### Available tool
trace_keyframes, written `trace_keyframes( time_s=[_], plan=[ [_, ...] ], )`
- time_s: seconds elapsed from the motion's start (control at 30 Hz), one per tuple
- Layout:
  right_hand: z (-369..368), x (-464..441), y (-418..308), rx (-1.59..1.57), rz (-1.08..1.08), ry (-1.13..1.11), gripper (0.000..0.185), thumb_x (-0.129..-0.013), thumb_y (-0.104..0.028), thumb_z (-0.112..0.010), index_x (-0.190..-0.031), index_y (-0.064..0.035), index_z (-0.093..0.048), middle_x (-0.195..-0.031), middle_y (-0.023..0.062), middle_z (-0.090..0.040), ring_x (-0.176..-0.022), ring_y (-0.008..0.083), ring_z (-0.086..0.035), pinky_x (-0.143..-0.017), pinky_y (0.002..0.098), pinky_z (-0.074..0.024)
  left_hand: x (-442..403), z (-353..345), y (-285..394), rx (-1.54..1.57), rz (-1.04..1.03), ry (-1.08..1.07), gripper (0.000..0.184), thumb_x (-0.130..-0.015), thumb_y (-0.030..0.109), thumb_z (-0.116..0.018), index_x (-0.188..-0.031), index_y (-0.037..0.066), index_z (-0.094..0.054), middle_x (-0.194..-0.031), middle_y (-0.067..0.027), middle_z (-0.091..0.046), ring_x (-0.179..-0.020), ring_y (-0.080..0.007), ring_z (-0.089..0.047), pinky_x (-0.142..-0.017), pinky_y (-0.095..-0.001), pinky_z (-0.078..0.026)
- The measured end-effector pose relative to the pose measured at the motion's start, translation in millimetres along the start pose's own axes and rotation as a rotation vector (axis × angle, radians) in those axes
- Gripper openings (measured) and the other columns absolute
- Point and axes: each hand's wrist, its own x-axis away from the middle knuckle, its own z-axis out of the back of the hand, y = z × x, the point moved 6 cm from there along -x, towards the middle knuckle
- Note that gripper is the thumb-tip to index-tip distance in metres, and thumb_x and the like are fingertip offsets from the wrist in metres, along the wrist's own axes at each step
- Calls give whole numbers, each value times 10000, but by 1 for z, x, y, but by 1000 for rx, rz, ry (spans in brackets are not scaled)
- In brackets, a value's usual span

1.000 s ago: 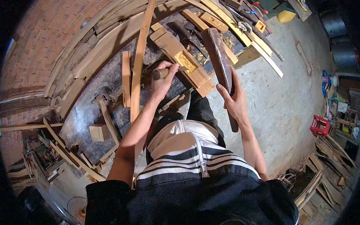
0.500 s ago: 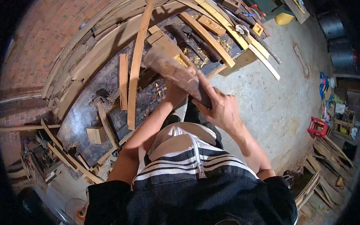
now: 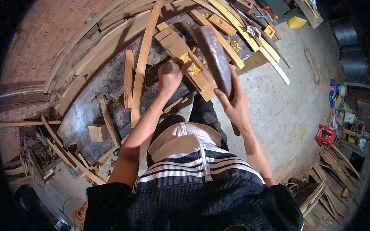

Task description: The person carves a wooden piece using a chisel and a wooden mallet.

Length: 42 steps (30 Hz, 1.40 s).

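Head view: with our left grip (image 3: 170, 81) round the wooden handle (image 3: 170, 67) and right grip (image 3: 238, 108) clasping the mallet (image 3: 216, 55), we should strike squarely.

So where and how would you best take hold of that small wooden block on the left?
Probably from above, gripping the small wooden block by its far and near sides: it looks squat and straight-sided, and the pale wooden shaft close beside it crowds its right side.
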Motion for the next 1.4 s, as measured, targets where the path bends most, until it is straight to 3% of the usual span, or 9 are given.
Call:
trace_keyframes(
  time_s=[0.1,0.37,0.57,0.67,1.0,1.17,1.23,1.33,1.4],
  plan=[
    [8,1,18,-50,-59,44,779,-890,-351,-691,-1538,-186,-292,-1185,291,-649,-1057,401,-677,-877,453,-535,-2,2,-14,155,115,38,329,-892,273,-753,-777,-19,-653,-628,-61,-655,-536,-104,-579,-529,-279,-468],
    [13,5,20,-53,-44,85,810,-873,-366,-729,-1533,-162,-305,-1236,266,-638,-1101,397,-658,-906,465,-530,2,-23,-9,144,59,-15,283,-853,230,-788,-768,0,-647,-623,-62,-630,-555,-93,-561,-534,-300,-468],
    [28,1,-6,-122,49,150,796,-878,-315,-728,-1529,-139,-306,-1219,256,-650,-1078,362,-677,-894,453,-532,11,-50,13,90,-367,-264,269,-789,259,-804,-921,57,-684,-863,-72,-606,-781,-270,-627,-697,-365,-520],
    [36,-2,-14,-113,13,182,790,-875,-265,-730,-1529,-130,-308,-1243,246,-639,-1109,343,-663,-912,437,-522,10,-60,11,-70,-212,-435,351,-731,316,-843,-909,56,-687,-896,-74,-582,-861,-265,-616,-756,-371,-509],
    [22,3,-4,-180,-29,154,798,-872,-240,-739,-1528,-104,-307,-1320,247,-591,-1190,321,-613,-974,435,-487,-14,-67,17,-316,-54,-288,340,-744,372,-781,-897,90,-668,-979,-92,-575,-845,-327,-647,-738,-437,-547],
    [35,23,-2,-232,137,321,795,-857,-186,-721,-1521,-51,-306,-1405,255,-513,-1263,329,-546,-1046,411,-421,-7,-85,25,-94,-253,-173,238,-721,167,-766,-832,51,-590,-960,-107,-565,-794,-341,-631,-706,-439,-534],
    [38,21,-9,-149,283,407,798,-841,-158,-722,-1516,-43,-313,-1257,276,-607,-1124,343,-642,-959,398,-493,-6,-93,26,148,-339,-93,161,-714,23,-686,-849,29,-598,-900,-100,-575,-759,-302,-617,-722,-392,-528],
    [18,8,-21,257,200,125,806,-816,-110,-729,-1505,-21,-321,-912,267,-689,-809,389,-725,-730,401,-567,12,-110,11,504,-141,-321,247,-715,-13,-618,-957,19,-657,-855,-135,-660,-829,-230,-675,-755,-323,-526],
    [25,13,-24,235,245,197,805,-820,-113,-729,-1505,-15,-318,-952,273,-687,-847,381,-724,-749,398,-565,19,-126,-1,528,-82,-458,372,-698,-10,-608,-1066,13,-659,-929,-145,-699,-865,-273,-690,-806,-340,-535]
  ],
)
